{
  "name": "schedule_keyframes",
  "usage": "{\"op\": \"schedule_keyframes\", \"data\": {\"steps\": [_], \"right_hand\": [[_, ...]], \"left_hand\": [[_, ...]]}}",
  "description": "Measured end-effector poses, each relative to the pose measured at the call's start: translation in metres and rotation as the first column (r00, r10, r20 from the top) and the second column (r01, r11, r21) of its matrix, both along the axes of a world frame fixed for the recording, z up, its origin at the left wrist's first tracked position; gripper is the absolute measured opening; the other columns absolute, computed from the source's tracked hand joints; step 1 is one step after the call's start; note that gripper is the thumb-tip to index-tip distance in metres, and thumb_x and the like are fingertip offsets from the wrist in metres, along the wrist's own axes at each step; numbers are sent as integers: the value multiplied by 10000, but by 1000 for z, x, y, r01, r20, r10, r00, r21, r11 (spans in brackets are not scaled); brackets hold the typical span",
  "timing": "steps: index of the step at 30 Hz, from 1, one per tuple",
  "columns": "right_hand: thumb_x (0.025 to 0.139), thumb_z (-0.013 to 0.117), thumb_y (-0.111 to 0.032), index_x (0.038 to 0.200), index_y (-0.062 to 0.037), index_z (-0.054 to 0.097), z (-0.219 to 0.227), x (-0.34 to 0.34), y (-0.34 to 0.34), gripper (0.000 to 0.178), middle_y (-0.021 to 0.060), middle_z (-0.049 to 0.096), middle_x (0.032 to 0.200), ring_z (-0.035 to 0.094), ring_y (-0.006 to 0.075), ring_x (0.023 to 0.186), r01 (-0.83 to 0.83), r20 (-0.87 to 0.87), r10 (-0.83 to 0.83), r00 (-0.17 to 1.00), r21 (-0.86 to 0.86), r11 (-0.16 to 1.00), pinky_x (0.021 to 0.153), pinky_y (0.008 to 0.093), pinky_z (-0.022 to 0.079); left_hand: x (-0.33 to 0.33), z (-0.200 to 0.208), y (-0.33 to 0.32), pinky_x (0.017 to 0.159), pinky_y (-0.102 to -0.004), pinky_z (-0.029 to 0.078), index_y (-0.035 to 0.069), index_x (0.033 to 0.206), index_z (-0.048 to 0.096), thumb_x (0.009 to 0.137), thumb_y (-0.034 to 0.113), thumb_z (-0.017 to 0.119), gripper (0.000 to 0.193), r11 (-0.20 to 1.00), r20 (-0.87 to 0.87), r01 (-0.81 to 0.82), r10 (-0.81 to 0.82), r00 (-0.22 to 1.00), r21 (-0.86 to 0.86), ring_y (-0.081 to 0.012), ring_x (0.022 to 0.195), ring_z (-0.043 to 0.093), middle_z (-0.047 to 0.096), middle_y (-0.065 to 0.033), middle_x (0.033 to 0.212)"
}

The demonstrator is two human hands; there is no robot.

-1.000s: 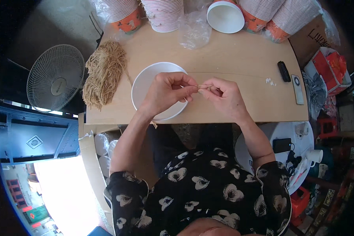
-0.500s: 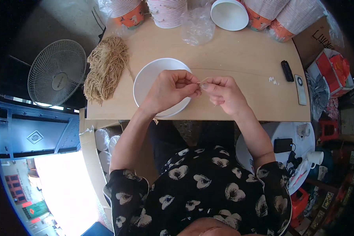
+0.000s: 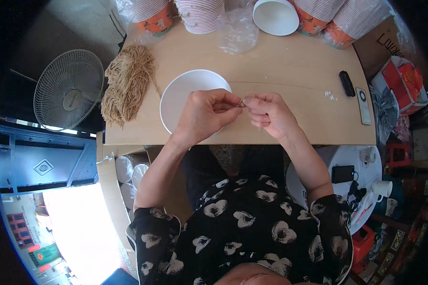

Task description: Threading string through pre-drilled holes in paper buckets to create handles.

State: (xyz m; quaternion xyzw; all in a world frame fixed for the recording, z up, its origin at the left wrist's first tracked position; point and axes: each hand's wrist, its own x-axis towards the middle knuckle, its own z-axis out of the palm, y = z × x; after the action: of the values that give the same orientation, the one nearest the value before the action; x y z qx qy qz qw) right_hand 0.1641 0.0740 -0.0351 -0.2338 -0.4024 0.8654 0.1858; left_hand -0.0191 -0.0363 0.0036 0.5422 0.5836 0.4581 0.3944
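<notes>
Both hands meet fingertip to fingertip above the table, over the right side of a white bowl (image 3: 175,102). My left hand (image 3: 202,116) is closed in a pinch, its thumb and forefinger on a thin tan string (image 3: 243,103). Opposite it, my right hand (image 3: 273,116) pinches the same short piece, with its other fingers curled in. Most of the string is hidden by the fingers, so its exact shape cannot be made out. A thick bundle of tan strings (image 3: 128,85) lies on the table to the left of the bowl.
Stacked paper cups (image 3: 199,16), a clear plastic bag (image 3: 238,35) and a tipped white tub (image 3: 277,18) line the table's far edge. At right lie a black object (image 3: 346,84), a remote (image 3: 363,107) and white scraps (image 3: 330,95). A fan (image 3: 70,90) stands left.
My left hand has turned slightly and dropped a little, its fingers straighter. The right hand has barely moved; both still pinch at the same spot. A light bit of string that stood above the fingertips shows less.
</notes>
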Motion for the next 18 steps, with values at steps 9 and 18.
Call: {"op": "schedule_keyframes", "data": {"steps": [9,18], "right_hand": [[994,650,-237,1002,30,707,1,8,-7,272,-78,434,602,322,12,464,14,-22,-13,1000,64,998,434,199,233],[1010,622,-203,1093,21,671,2,-1,-8,244,27,640,787,475,38,545,198,14,-228,974,446,873,475,191,351]], "left_hand": [[-1,-2,0,730,-231,573,-63,1046,716,954,64,684,160,1000,90,10,-10,996,1,-86,837,688,748,-72,935],[-8,-4,2,744,-238,582,-52,1071,656,990,59,629,140,991,272,110,-86,958,-75,-121,840,706,728,-95,966]]}}
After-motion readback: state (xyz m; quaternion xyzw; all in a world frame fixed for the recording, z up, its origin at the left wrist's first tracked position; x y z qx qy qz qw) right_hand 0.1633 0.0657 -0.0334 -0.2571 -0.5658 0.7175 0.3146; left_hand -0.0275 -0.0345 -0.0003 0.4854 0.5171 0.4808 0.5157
